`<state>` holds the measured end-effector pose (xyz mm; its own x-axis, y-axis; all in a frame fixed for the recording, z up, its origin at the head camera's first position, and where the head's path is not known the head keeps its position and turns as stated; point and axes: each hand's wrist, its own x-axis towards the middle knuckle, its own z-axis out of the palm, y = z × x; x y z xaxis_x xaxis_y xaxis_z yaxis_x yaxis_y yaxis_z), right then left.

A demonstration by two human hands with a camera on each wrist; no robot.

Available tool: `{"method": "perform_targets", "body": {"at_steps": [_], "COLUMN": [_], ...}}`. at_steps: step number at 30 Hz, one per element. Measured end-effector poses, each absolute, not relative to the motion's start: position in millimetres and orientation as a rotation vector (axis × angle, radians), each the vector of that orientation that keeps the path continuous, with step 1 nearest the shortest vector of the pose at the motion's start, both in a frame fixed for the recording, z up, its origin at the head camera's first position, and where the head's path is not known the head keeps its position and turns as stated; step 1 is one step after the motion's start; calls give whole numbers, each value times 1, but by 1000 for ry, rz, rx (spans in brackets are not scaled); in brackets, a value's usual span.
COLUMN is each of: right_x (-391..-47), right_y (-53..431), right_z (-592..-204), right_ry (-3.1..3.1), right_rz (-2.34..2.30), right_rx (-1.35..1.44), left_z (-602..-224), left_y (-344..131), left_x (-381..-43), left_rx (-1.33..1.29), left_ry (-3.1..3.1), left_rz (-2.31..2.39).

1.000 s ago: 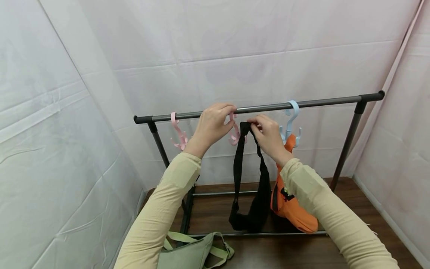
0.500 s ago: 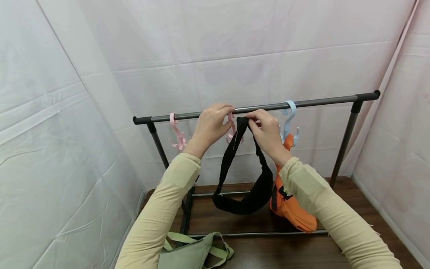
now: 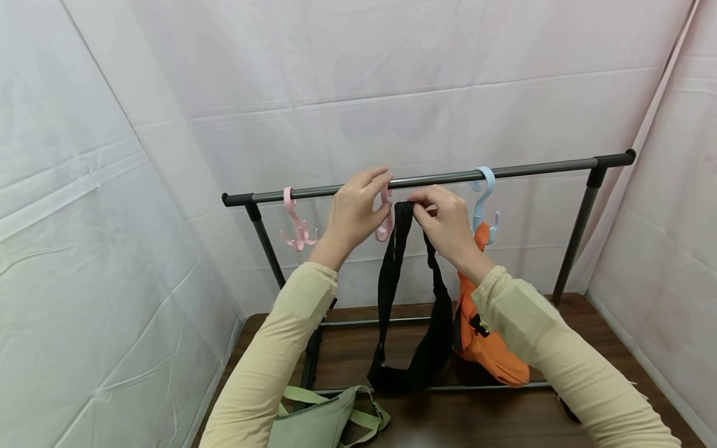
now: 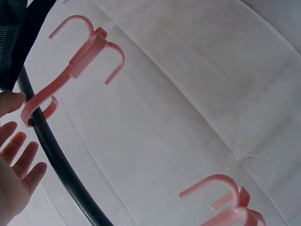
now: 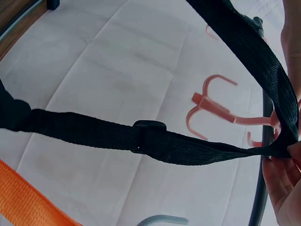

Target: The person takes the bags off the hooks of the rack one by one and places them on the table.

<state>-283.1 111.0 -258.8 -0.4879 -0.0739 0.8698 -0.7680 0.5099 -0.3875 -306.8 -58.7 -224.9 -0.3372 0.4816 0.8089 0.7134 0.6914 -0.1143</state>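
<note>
My right hand [image 3: 448,224] pinches the strap [image 5: 188,149] of a black bag [image 3: 431,348] by its top bend, just below the rail [image 3: 431,180]. The bag hangs in a long loop beneath my fingers. A plastic slider [image 5: 149,136] shows on the strap in the right wrist view. My left hand [image 3: 355,211] is up at the rail beside the middle pink hook [image 3: 384,233]. In the left wrist view its fingers are spread apart, and the thumb lies near the curve of that pink hook [image 4: 89,52]. Whether the thumb touches it, I cannot tell.
Another pink hook [image 3: 297,227] hangs to the left on the rail. An orange bag [image 3: 493,358] hangs from a blue hook [image 3: 483,199] at the right. A green bag [image 3: 310,423] lies on the wooden surface [image 3: 437,423] at the front. White cloth walls surround the rack.
The black bag rose slightly and its loop widened, then it dropped back and narrowed. My left hand's fingers have shifted slightly at the rail. The middle pink hook looks turned.
</note>
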Motion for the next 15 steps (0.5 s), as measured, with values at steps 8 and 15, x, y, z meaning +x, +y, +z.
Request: {"method": "perform_targets", "body": {"at_steps": [8,15], "right_x": [-275,-272], "right_y": [113,113], "right_z": [-255,-244], "right_ry": [-1893,-1865], "right_rz": [995,955], "right_rx": [708,693], "left_z": [-229,-242], "left_y": [-60,-64], "left_x": [-295,-279], "left_rx": [-956,-987], "left_ry": [-1877,-1815], "left_rz": [-385,-467]}}
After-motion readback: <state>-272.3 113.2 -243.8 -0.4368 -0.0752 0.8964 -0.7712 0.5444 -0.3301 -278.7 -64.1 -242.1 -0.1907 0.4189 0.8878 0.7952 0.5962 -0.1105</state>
